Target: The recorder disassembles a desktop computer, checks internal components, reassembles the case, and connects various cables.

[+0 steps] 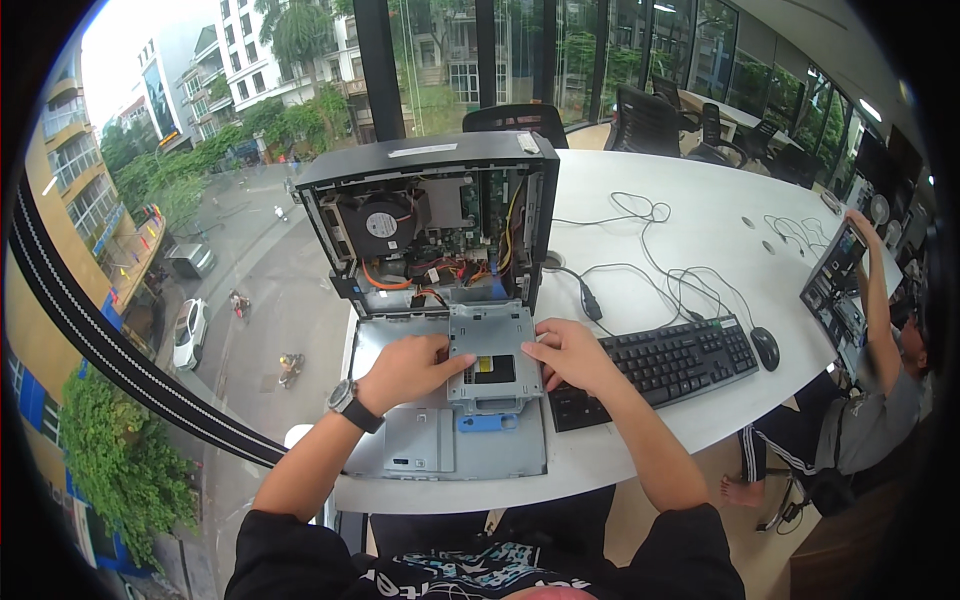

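An open black desktop computer case (420,150) stands upright on the desk, showing a round fan (380,225), a circuit board and coloured cables. In front of it lies a flat metal side panel (400,450). A silver metal drive bracket (495,330) with a dark opening sits over the panel, just above a blue plastic latch (485,423). My left hand (415,365), with a wristwatch, grips the bracket's left side, thumb on its face. My right hand (570,355) grips its right edge with thumb and fingers.
A black keyboard (680,365), a mouse (764,347) and loose cables are on the white desk (620,170) to the right. Another person (870,400) at the far right handles an open computer case (830,290). Office chairs stand behind; windows line the left and back.
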Demonstrator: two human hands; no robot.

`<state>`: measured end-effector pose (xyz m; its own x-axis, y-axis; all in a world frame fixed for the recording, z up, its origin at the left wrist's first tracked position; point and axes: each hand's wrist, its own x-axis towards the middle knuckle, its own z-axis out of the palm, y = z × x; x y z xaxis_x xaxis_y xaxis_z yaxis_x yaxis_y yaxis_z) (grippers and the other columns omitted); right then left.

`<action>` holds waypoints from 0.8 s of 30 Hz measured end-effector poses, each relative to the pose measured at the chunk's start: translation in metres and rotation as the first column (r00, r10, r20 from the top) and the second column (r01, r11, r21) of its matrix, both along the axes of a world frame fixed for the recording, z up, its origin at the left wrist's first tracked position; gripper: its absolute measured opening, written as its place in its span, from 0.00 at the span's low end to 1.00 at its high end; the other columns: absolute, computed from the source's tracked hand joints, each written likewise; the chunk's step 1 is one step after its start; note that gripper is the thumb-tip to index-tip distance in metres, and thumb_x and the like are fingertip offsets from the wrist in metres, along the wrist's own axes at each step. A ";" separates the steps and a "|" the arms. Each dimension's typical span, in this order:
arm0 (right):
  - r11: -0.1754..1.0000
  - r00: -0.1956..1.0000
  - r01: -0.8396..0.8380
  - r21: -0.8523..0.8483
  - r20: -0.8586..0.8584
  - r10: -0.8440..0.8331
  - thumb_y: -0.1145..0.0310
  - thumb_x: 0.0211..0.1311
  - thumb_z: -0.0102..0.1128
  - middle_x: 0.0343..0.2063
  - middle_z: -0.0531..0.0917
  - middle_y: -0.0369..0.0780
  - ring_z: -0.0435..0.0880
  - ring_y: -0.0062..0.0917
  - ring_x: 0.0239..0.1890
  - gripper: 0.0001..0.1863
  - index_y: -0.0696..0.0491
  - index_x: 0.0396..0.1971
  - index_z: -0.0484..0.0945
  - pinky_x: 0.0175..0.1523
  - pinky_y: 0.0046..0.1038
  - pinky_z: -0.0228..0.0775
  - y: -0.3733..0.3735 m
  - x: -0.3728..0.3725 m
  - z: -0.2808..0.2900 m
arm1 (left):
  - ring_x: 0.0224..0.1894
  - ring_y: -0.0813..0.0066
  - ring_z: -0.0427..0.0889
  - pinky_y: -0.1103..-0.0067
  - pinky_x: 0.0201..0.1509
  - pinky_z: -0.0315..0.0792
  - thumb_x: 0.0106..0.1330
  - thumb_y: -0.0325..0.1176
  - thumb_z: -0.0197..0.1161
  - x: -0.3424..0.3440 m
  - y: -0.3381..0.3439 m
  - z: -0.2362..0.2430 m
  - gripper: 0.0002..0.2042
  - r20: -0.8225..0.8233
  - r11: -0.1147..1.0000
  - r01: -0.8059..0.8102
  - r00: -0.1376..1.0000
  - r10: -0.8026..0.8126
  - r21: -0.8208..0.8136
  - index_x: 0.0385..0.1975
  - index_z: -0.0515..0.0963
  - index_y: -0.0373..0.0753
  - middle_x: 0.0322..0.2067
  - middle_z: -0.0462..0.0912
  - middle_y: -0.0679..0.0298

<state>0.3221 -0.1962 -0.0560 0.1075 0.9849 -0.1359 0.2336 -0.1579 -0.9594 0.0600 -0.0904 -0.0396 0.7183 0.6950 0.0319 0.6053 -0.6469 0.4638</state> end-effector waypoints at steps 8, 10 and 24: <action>0.986 0.995 0.059 0.156 0.072 -0.071 0.68 0.68 0.66 0.32 0.88 0.47 0.87 0.25 0.28 0.21 0.68 0.52 0.75 0.29 0.26 0.83 -0.016 -0.014 0.022 | 0.24 0.54 0.82 0.66 0.30 0.73 0.69 0.53 0.64 -0.007 -0.020 0.015 0.24 0.092 0.993 0.001 0.996 -0.011 0.115 0.25 0.78 0.34 0.20 0.82 0.54; 0.978 0.986 0.072 0.198 0.133 -0.099 0.68 0.68 0.66 0.32 0.88 0.47 0.88 0.25 0.28 0.21 0.68 0.52 0.76 0.30 0.25 0.83 -0.019 -0.014 0.036 | 0.23 0.54 0.83 0.66 0.29 0.74 0.68 0.51 0.66 -0.007 -0.024 0.027 0.22 0.127 0.972 -0.005 0.992 -0.025 0.233 0.26 0.78 0.35 0.20 0.82 0.56; 0.860 0.937 0.201 0.469 0.164 -0.308 0.68 0.67 0.66 0.23 0.87 0.46 0.86 0.24 0.20 0.14 0.65 0.42 0.79 0.26 0.25 0.77 0.062 0.003 0.095 | 0.23 0.56 0.83 0.68 0.29 0.74 0.67 0.50 0.68 0.027 0.027 0.081 0.21 0.299 0.876 -0.213 0.950 0.084 0.433 0.25 0.76 0.36 0.19 0.81 0.57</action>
